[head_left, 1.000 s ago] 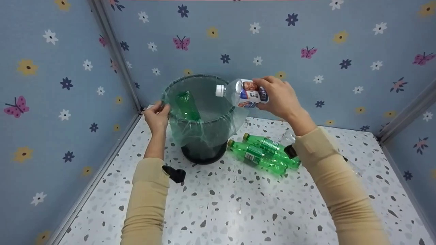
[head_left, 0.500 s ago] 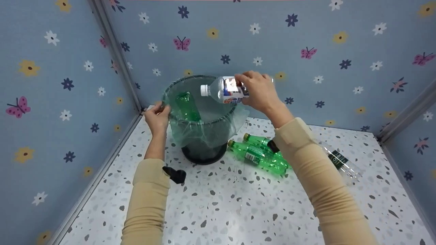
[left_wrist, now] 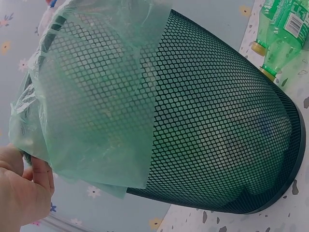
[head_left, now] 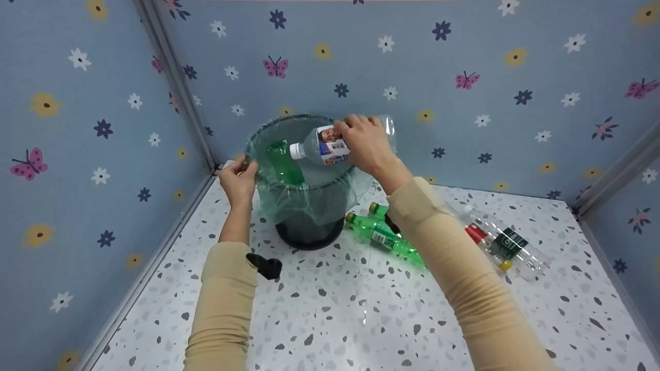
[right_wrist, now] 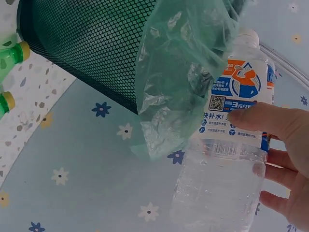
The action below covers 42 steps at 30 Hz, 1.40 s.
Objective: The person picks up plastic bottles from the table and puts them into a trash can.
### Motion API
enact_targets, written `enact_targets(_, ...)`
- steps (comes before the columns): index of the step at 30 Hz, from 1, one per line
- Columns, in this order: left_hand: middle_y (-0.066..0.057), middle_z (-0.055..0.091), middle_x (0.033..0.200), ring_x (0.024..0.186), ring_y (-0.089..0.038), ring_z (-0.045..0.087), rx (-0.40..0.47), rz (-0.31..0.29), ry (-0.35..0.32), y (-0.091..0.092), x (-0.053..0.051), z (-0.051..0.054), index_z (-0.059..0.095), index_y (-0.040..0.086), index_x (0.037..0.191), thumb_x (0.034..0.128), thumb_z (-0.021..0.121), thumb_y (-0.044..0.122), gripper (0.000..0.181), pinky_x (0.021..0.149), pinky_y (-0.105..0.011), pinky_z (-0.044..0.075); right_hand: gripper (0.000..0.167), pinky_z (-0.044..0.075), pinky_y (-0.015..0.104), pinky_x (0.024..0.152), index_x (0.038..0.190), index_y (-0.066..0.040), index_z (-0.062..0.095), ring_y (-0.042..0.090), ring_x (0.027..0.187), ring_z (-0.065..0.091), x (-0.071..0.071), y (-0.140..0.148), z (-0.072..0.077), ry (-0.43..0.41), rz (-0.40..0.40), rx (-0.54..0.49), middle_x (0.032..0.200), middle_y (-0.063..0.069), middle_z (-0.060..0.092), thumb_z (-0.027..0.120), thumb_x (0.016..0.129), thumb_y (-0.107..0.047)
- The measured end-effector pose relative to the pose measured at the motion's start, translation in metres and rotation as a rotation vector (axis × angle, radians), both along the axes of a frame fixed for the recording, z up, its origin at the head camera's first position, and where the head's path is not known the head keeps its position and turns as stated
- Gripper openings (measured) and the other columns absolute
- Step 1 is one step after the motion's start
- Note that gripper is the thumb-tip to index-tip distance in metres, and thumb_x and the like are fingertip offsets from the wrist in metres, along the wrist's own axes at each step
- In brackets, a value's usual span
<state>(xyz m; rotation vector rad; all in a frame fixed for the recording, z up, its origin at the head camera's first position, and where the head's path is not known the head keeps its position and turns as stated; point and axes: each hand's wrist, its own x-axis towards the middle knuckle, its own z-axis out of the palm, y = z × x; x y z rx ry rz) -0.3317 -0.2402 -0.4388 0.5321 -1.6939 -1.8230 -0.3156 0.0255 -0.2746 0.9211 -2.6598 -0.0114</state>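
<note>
In the head view my right hand [head_left: 365,143] grips a clear plastic bottle [head_left: 330,146] with a white cap and a printed label. The bottle lies nearly level over the mouth of a mesh trash can [left_wrist: 217,96], cap pointing left. A thin green bag [head_left: 289,201] lines the can and folds over its rim. My left hand [head_left: 238,179] pinches the bag and rim at the left side, also visible in the left wrist view. Inside the can leans a green bottle [head_left: 284,164]. The right wrist view shows thumb and fingers around the labelled bottle [right_wrist: 231,101].
Green bottles [head_left: 381,234] lie on the speckled surface right of the can, partly behind my right sleeve. Farther right are clear bottles [head_left: 521,252], one with a dark label. Patterned blue walls [head_left: 443,62] stand behind and at both sides.
My right hand has carried the clear bottle leftward, from the can's right rim to over its mouth. Clear bottles at the right have come out from behind the sleeve. The left hand stays put.
</note>
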Motion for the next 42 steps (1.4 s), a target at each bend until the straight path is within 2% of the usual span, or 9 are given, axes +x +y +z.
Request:
enact_targets(3, -0.011, 0.056, 0.106, 0.098, -0.019, 0.055, 0.015, -0.014, 0.005, -0.006, -0.007, -0.008, 0.056, 0.010, 0.121, 0.0801, 0.065, 0.011, 0.042, 0.075, -0.028, 0.048, 0.053, 0.028, 0.044, 0.096, 0.128, -0.009, 0.046, 0.029, 0.115, 0.041, 0.000, -0.007, -0.003, 0.018, -0.009, 0.057, 0.122, 0.014, 0.047, 0.065, 0.079, -0.007)
enact_targets(8, -0.002, 0.058, 0.098, 0.087, -0.010, 0.057, 0.018, 0.001, 0.041, -0.033, -0.053, -0.060, 0.063, 0.022, 0.111, 0.0735, 0.073, 0.021, 0.039, 0.066, -0.031, 0.050, 0.047, 0.023, 0.045, 0.101, 0.129, -0.009, 0.045, 0.027, 0.118, 0.039, 0.001, -0.016, -0.007, 0.037, -0.022, 0.118, 0.125, 0.013, 0.046, 0.059, 0.084, -0.004)
enact_targets(16, -0.007, 0.057, 0.100, 0.089, -0.014, 0.057, 0.046, -0.007, 0.060, -0.023, -0.037, -0.040, 0.062, 0.016, 0.113, 0.0739, 0.072, 0.013, 0.040, 0.061, -0.020, 0.049, 0.047, 0.017, 0.048, 0.103, 0.129, -0.012, 0.047, 0.028, 0.122, 0.033, 0.004, -0.018, -0.006, 0.089, -0.044, 0.196, 0.129, 0.013, 0.042, 0.061, 0.084, -0.006)
enact_targets(17, -0.005, 0.057, 0.103, 0.091, -0.013, 0.057, 0.037, -0.004, 0.057, -0.027, -0.047, -0.050, 0.062, 0.018, 0.113, 0.0732, 0.073, 0.017, 0.041, 0.064, -0.020, 0.049, 0.046, 0.017, 0.048, 0.102, 0.128, -0.011, 0.048, 0.028, 0.121, 0.033, 0.004, -0.018, -0.005, 0.101, -0.046, 0.208, 0.129, 0.013, 0.042, 0.060, 0.084, -0.006)
enact_targets(23, -0.004, 0.056, 0.110, 0.102, -0.013, 0.053, 0.027, -0.032, 0.007, -0.016, -0.025, -0.027, 0.058, 0.023, 0.118, 0.0772, 0.069, 0.021, 0.042, 0.080, -0.029, 0.046, 0.041, 0.020, 0.049, 0.101, 0.128, -0.010, 0.048, 0.027, 0.122, 0.032, 0.007, -0.015, -0.004, 0.124, -0.030, 0.223, 0.131, 0.013, 0.039, 0.056, 0.088, -0.009)
enact_targets(27, -0.002, 0.057, 0.107, 0.098, -0.013, 0.054, 0.016, -0.020, -0.022, -0.033, -0.053, -0.055, 0.059, 0.025, 0.116, 0.0753, 0.071, 0.022, 0.042, 0.075, -0.033, 0.048, 0.040, 0.023, 0.048, 0.100, 0.127, -0.010, 0.048, 0.028, 0.121, 0.034, 0.009, -0.012, -0.002, 0.136, 0.011, 0.163, 0.131, 0.014, 0.039, 0.056, 0.088, -0.010)
enact_targets(30, 0.004, 0.057, 0.102, 0.092, -0.006, 0.053, -0.041, -0.011, 0.012, -0.055, -0.088, -0.098, 0.060, 0.033, 0.112, 0.0692, 0.074, 0.037, 0.045, 0.066, -0.034, 0.050, 0.037, 0.027, 0.047, 0.097, 0.125, -0.009, 0.049, 0.028, 0.118, 0.037, 0.011, -0.007, -0.002, 0.154, 0.023, 0.108, 0.128, 0.014, 0.041, 0.054, 0.088, -0.008)
enact_targets(37, -0.007, 0.053, 0.112, 0.099, -0.016, 0.051, 0.081, -0.101, -0.065, -0.045, -0.066, -0.064, 0.056, 0.018, 0.121, 0.0825, 0.064, 0.024, 0.040, 0.071, -0.031, 0.049, 0.032, 0.034, 0.043, 0.090, 0.122, -0.008, 0.053, 0.027, 0.115, 0.041, 0.015, 0.009, -0.003, 0.126, -0.007, -0.024, 0.124, 0.014, 0.047, 0.052, 0.089, -0.013)
enact_targets(42, 0.005, 0.046, 0.123, 0.106, -0.011, 0.048, 0.084, -0.121, -0.028, -0.069, -0.103, -0.116, 0.054, 0.036, 0.117, 0.0683, 0.071, 0.046, 0.053, 0.076, -0.034, 0.048, 0.040, 0.036, 0.042, 0.088, 0.121, -0.008, 0.054, 0.027, 0.111, 0.044, 0.017, 0.024, -0.007, 0.092, -0.011, -0.146, 0.119, 0.013, 0.050, 0.063, 0.083, -0.019)
